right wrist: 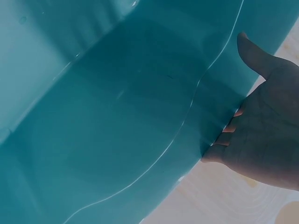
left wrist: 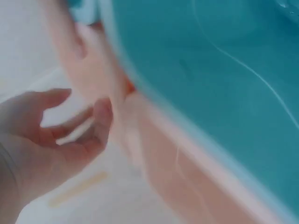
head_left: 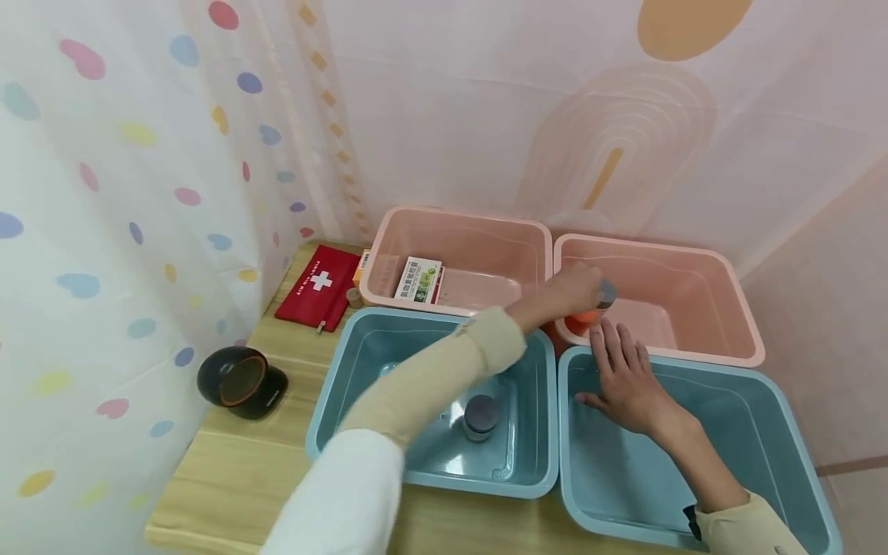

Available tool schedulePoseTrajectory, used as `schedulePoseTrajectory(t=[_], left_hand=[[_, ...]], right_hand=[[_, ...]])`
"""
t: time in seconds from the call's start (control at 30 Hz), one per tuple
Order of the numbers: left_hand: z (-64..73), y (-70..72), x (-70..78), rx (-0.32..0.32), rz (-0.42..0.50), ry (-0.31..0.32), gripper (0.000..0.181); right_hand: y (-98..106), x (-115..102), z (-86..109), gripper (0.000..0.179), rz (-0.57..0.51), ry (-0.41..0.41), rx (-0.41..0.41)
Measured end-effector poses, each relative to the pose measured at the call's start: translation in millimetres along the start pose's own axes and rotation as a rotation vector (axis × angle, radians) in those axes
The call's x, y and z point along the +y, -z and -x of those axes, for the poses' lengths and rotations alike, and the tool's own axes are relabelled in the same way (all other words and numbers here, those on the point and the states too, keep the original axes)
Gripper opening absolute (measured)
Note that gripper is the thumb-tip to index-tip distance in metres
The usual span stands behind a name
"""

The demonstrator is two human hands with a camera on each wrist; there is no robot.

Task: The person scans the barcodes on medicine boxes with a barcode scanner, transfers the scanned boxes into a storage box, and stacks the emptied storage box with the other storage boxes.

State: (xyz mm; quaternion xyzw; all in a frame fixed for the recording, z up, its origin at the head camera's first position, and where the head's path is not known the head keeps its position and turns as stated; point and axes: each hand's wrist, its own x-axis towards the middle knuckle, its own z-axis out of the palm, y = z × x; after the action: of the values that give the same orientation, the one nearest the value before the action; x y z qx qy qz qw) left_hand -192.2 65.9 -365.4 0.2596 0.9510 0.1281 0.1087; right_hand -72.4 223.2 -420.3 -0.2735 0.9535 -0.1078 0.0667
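Four plastic bins, right of centre. Upper-left pink bin (head_left: 486, 248): white-and-green medicine box (head_left: 418, 279), near its left end. Upper-right pink bin (head_left: 694, 289): grey-topped item (head_left: 607, 292) and orange item (head_left: 586, 317) at its left end; can't tell if they are one piece. Grey top sits up and right of the orange, long axis unclear, partly hidden. Lower-left blue bin (head_left: 365, 354): grey-lidded jar (head_left: 480, 415), upright, lid up. Left hand (head_left: 577, 289) beside the grey-topped item, fingers loosely bent, thumb apart, nothing grasped in the blurry left wrist view. Right hand (head_left: 627, 383) released, fingers straight across lower-right blue bin's (head_left: 735, 432) far rim, thumb spread.
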Motion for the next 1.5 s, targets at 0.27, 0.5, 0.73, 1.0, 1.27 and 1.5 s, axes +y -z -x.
schedulePoseTrajectory(t=[0.27, 0.5, 0.73, 1.0, 1.27, 1.5], left_hand=[[87.6, 22.0, -31.7, -0.185, 0.046, -0.393, 0.026], [157.2, -3.8, -50.8, -0.221, -0.002, -0.305, 0.037], [180.7, -40.3, -59.2, -0.298, -0.009, -0.129, 0.070], [182.9, -60.6, -55.4, -0.349, -0.051, -0.102, 0.079], [173.2, -75.2, -63.3, -0.311, -0.130, -0.189, 0.043], [166.6, -69.2, -70.8, -0.284, 0.052, -0.178, 0.040]], right_hand=[[-10, 10, -1.7, 0.115, 0.052, 0.044, 0.070], [-17, 15, -0.5, 0.114, 0.044, 0.041, 0.099], [-3, 12, 4.9, 0.115, 0.012, -0.027, 0.036], [6, 13, 6.5, 0.114, 0.017, -0.048, 0.011], [-1, 15, 5.0, 0.112, 0.006, -0.041, 0.035], [-5, 17, 3.0, 0.113, -0.001, -0.038, 0.030]])
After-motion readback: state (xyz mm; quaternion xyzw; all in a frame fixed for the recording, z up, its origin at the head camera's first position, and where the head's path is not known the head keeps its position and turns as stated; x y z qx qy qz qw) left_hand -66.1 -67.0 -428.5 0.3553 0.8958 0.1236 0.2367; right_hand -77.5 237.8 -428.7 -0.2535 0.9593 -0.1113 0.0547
